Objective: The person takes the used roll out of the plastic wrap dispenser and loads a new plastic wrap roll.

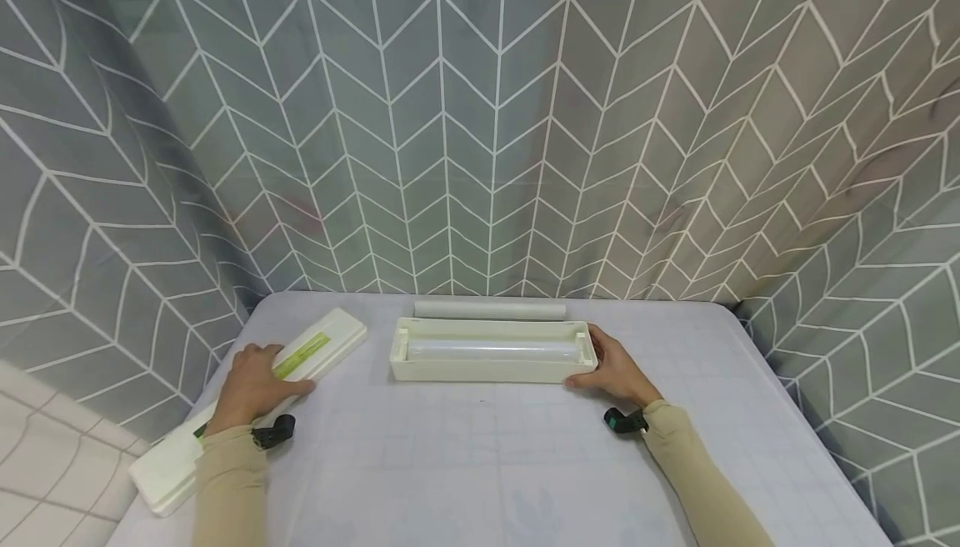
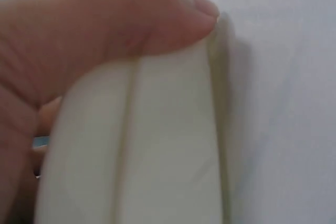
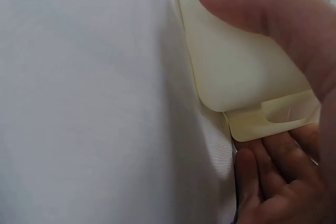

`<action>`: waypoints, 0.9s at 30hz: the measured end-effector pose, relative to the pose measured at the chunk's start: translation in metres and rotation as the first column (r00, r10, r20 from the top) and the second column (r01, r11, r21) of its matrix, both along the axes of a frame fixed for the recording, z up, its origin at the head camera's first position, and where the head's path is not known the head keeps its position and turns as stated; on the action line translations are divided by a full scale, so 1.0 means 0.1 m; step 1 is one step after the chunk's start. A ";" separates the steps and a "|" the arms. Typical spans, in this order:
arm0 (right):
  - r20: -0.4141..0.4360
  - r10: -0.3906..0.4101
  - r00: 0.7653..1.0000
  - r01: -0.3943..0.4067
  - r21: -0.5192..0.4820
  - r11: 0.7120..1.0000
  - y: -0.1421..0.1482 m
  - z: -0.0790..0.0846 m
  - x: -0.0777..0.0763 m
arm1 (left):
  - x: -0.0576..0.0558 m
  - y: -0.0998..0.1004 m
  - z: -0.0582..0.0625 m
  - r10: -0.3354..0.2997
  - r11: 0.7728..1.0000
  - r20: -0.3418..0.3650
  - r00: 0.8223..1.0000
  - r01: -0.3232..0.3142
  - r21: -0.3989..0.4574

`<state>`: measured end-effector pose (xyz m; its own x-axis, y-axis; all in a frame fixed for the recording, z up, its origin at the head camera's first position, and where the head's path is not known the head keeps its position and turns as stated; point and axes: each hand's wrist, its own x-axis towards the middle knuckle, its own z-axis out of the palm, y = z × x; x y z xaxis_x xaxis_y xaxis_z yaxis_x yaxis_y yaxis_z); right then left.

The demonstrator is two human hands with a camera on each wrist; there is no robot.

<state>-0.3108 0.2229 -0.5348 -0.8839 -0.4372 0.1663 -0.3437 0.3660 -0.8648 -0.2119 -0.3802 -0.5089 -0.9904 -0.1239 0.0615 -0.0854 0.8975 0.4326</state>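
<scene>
In the head view, a long cream dispenser box point(image 1: 480, 372) stands uncovered on the table, a shiny clear-film roll point(image 1: 491, 351) lying inside it. My right hand point(image 1: 617, 370) grips the box's right end, thumb on the front wall and fingers round the far side. The right wrist view has the thumb pressed on the box wall point(image 3: 236, 61) and the fingers curled beneath its end. To the left, a long white lid point(image 1: 341, 332) with a green label lies slantwise. My left hand point(image 1: 251, 388) spans it and grips it, the thumb point(image 2: 184, 19) over its near side.
A pale roll or tube point(image 1: 491, 309) lies just behind the box, along the back of the table. White cloth covers the table point(image 1: 450, 464). Grey patterned curtains point(image 1: 465, 113) hang behind and at both sides.
</scene>
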 end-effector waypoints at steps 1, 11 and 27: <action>-0.005 -0.004 1.000 0.004 0.006 1.000 0.00 0.00 0.00 | 0.01 0.01 0.00 -0.001 1.000 -0.001 1.000 0.001 0.001; 0.013 -0.012 1.000 0.012 0.002 1.000 0.00 0.01 -0.02 | 0.04 0.11 0.33 -0.066 0.998 -0.178 0.982 0.069 0.011; 0.011 0.008 1.000 -0.008 -0.010 1.000 0.00 0.03 0.02 | -0.20 1.17 1.01 -0.379 0.924 -0.403 0.833 0.365 -0.114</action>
